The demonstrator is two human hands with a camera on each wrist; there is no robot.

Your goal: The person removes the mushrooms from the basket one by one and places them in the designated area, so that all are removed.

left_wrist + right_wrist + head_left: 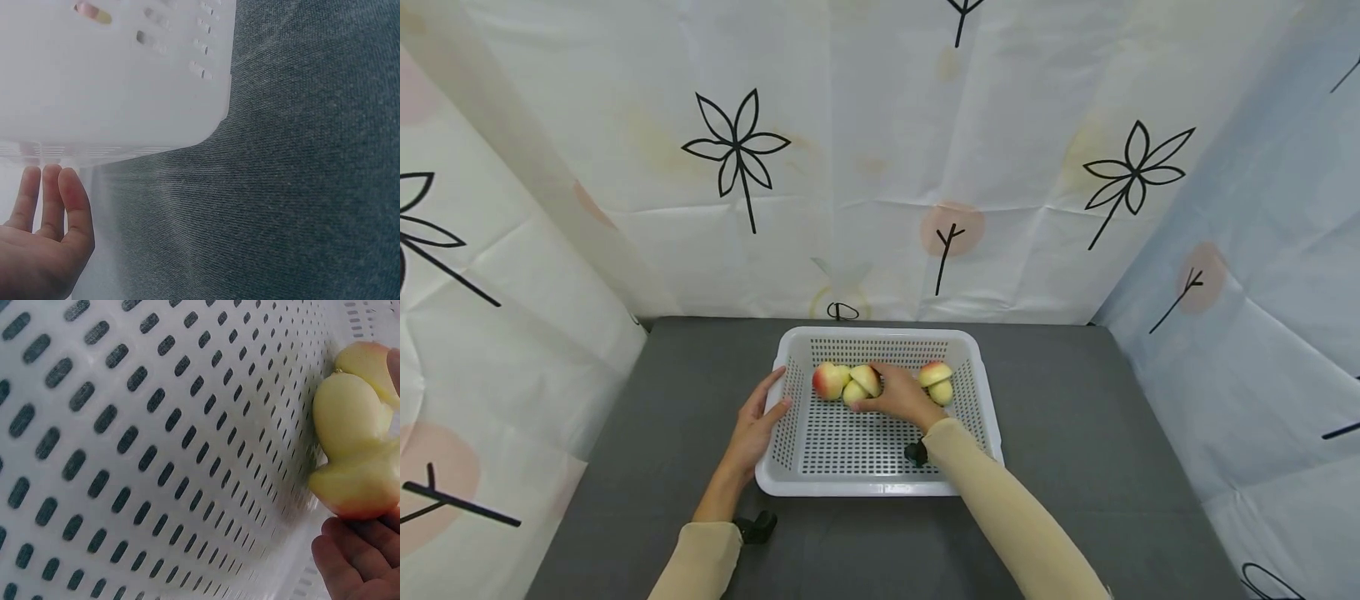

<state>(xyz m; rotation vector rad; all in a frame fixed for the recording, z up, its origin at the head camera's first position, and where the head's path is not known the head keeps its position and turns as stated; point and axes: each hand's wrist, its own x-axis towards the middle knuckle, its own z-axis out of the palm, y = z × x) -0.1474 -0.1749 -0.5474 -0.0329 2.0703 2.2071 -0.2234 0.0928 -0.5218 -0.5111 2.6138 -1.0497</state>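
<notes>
A white perforated plastic basket (880, 488) holds several yellow fruits with red blush that look like peaches. My right hand (904, 396) reaches into it and holds a peach (867, 379), thumb on the near side. Seen from the right wrist, the fingers (353, 559) lie against the red underside of a peach (359, 484), beside a paler one (347, 412). At the basket's left side is my left hand (752, 429), thumb and fingers spread along the rim. The left wrist view shows its fairly straight fingers (52, 200) with tips at the basket wall (125, 100).
Left of the right hand sits another red-yellow peach (829, 381). To its right, one peach (933, 372) rests over a smaller-looking yellow one (941, 392). The basket stands on a dark grey table (1075, 417), bordered by white patterned cloth (865, 167) at back and sides.
</notes>
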